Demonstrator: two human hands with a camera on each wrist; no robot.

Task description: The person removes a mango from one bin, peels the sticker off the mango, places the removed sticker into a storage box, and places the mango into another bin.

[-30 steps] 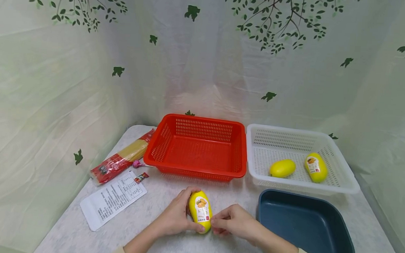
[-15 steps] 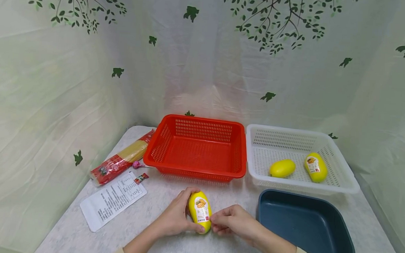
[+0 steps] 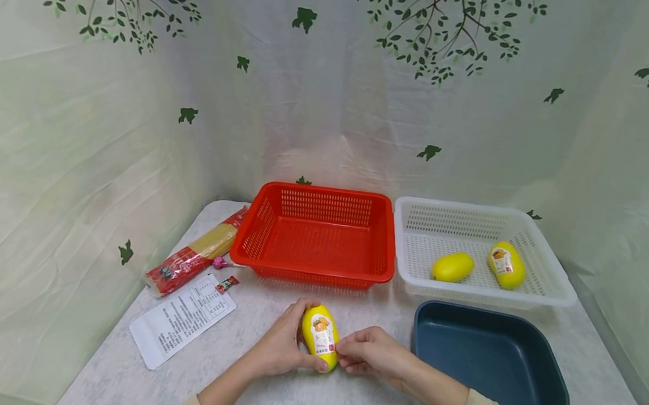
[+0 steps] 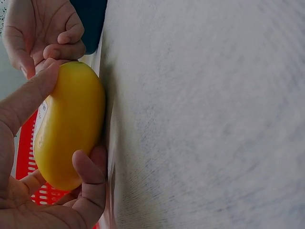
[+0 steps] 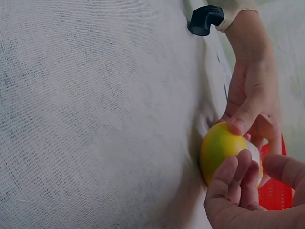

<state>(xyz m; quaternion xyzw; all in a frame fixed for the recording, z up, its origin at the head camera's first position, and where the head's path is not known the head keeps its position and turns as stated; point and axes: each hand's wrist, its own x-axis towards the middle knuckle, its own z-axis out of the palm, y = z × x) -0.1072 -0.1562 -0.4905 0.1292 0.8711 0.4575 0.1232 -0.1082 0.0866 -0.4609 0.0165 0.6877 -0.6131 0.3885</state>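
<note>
A yellow mango (image 3: 313, 335) bearing a white printed label (image 3: 323, 337) stands slightly tilted on the table, gripped by my left hand (image 3: 279, 346). In the left wrist view the left thumb presses one end of the mango (image 4: 71, 119) while the fingers curl under the other end. From the right side, my right hand (image 3: 374, 355) reaches in, its thumb and forefinger pinching at the lower right edge of the label. In the right wrist view, the other right fingers (image 5: 226, 179) are curled against the fruit. The exact fingertip contact is partly hidden.
Behind the hands stands a red basket (image 3: 312, 275). A white basket (image 3: 487, 295) with two more yellow mangoes (image 3: 453, 267) is right of it, and a dark blue tub (image 3: 492, 358) sits in front. Left lie a noodle pack (image 3: 195, 254), a white printed pouch (image 3: 180, 323) and small sweets (image 3: 226, 284).
Almost nothing moves: the right hand shifts very slightly left toward the mango, while the left hand keeps its grip in the same place.
</note>
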